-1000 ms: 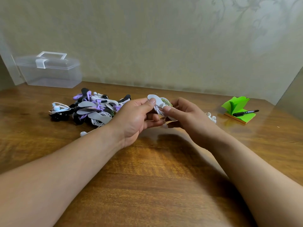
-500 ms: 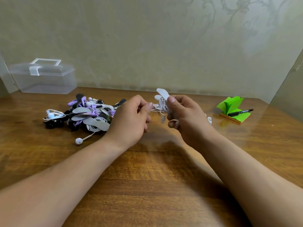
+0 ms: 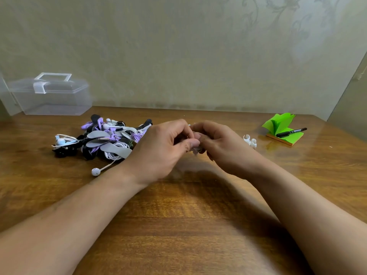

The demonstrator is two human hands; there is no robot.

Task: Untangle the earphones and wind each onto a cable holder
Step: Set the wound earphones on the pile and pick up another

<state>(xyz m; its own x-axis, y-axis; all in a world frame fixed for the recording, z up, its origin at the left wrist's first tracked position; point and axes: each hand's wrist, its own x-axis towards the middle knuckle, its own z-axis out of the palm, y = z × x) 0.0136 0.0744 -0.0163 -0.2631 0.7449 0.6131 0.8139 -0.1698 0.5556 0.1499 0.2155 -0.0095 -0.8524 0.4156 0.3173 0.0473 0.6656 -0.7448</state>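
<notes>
**Both grips clamped on one bundle**

The white earphone bundle (image 3: 196, 149) is almost swallowed up, mid-frame just above the counter (image 3: 188, 225). The left grip (image 3: 162, 147) and right grip (image 3: 224, 148) both curl in and pinch it. The danger is that one thumb eases and the springy cord could pop its loops loose. Watch the stray earbud (image 3: 96, 172) trailing from the tangled pile (image 3: 103, 139) too, since a forearm sweep might snag it.

The left hand (image 3: 158, 147) closes the gap and now touches the right hand (image 3: 222, 143). The wound earphone (image 3: 196, 149), raised and plainly seen before, sits lower, nearly hidden between both hands' curled fingers.
</notes>
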